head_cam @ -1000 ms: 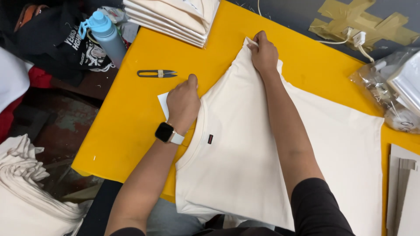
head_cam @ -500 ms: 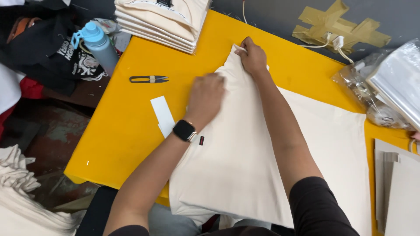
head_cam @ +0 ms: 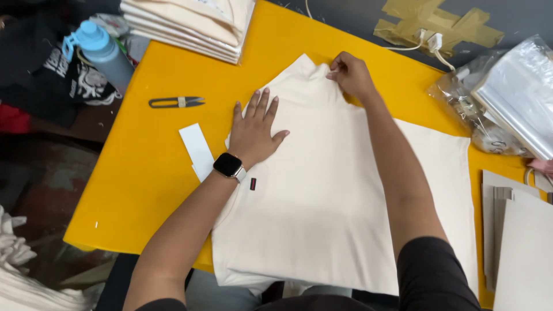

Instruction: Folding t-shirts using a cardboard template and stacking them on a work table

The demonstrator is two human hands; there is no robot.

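Cream garment (head_cam: 340,213) lies spread flat on the yellow table (head_cam: 144,173), near edge hanging over the table's front. Left hand (head_cam: 253,129) rests palm-down on the cloth, fingers spread and gripping nothing; right hand (head_cam: 351,75) pinches the garment's far folded edge between its fingertips. On the table left of the garment: white card strip (head_cam: 197,151) just beside it, black thread snips (head_cam: 175,102) farther off, stack of folded cream garments (head_cam: 190,26) at the far corner.
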